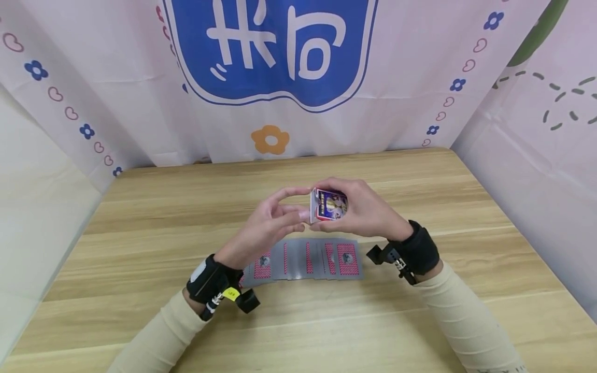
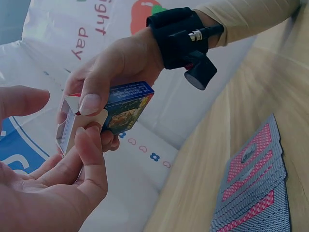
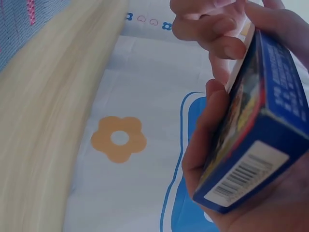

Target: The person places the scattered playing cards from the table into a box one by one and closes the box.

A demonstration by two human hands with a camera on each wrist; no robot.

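A small blue card box [image 1: 332, 205] with a colourful picture is held above the table, tilted, its mouth toward the left hand. My right hand [image 1: 368, 210] grips it around its sides; a barcode end of the box [image 3: 248, 176] shows in the right wrist view. At the mouth, my left hand [image 1: 266, 223] pinches the pale flap [image 2: 89, 122] with its fingertips, while one finger stands apart from the box. What lies inside the box I cannot tell. Below the hands, playing cards [image 1: 296, 259] lie face down in an overlapping row, red-and-grey backs up.
The wooden table [image 1: 154, 228] spreads out around the cards. A printed white cloth [image 1: 224, 129] hangs along its back edge, with more cloth at the right side. Each wrist wears a black strap with a small camera [image 1: 248, 300].
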